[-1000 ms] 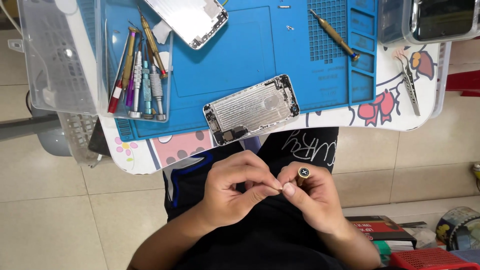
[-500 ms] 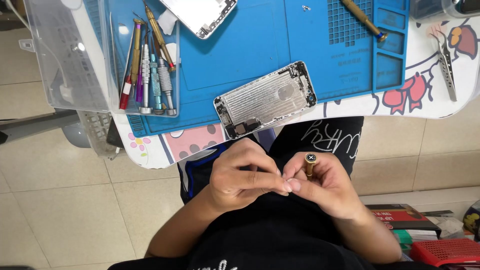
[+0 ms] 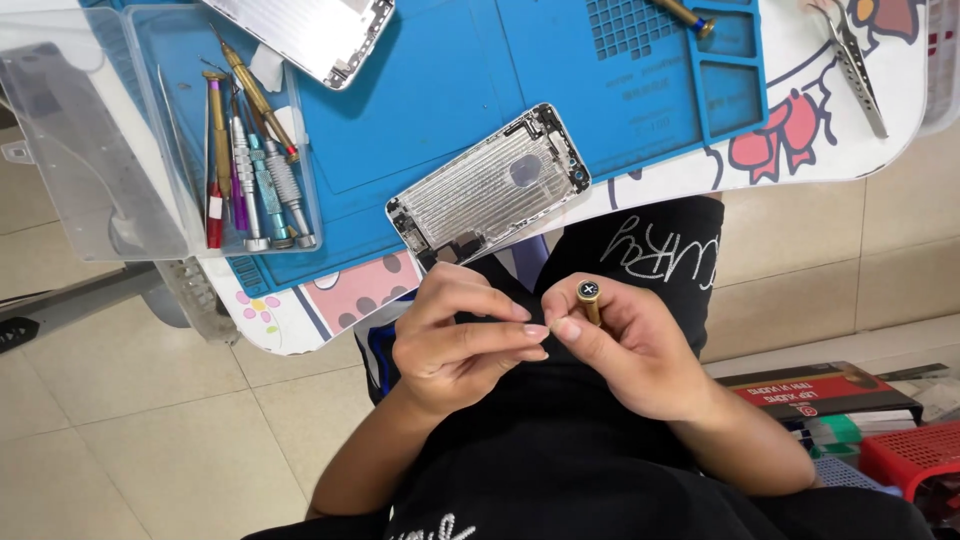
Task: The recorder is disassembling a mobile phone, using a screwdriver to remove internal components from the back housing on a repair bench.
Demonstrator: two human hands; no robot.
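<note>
Right hand: your right hand (image 3: 630, 345) is closed around a small gold-coloured screwdriver (image 3: 590, 298), which stands upright with its black end cap facing the camera. It sits over your lap, below the worktop edge.
Left hand: your left hand (image 3: 460, 340) is pinched thumb to forefinger at the screwdriver's lower end, touching the right fingertips. Whatever it pinches is too small to make out.
Handling, screwdriver: judged light, stiff and slim. The metal shaft probably slips when rolled, so grip at the barrel just under the cap, where you have it now.
Handling, tip area: anything at the pinch would be tiny and easily dropped into your lap. Keep the fingertips closed.
Phone housing: a silver phone shell (image 3: 490, 188) lies open side up on the near edge of the blue mat (image 3: 440, 90), partly overhanging the worktop (image 3: 800, 150). Judged thin, easily bent and scratched; lift it by the long edges.
Second housing: another silver shell (image 3: 310, 35) lies at the far edge of the mat, partly cut off by the frame.
Container, clear tray: the clear plastic tray (image 3: 60, 150) at your left holds a row of screwdrivers (image 3: 250, 170), with gold, silver, purple and red handles side by side.
Container, mat pockets: one gold-handled tool (image 3: 685, 15) lies by the recessed compartments at the mat's right.
Worktop, right: metal tweezers (image 3: 855, 65) lie well apart from the hands.
Floor, right: a red box (image 3: 820, 390) and a red basket (image 3: 915, 460).
</note>
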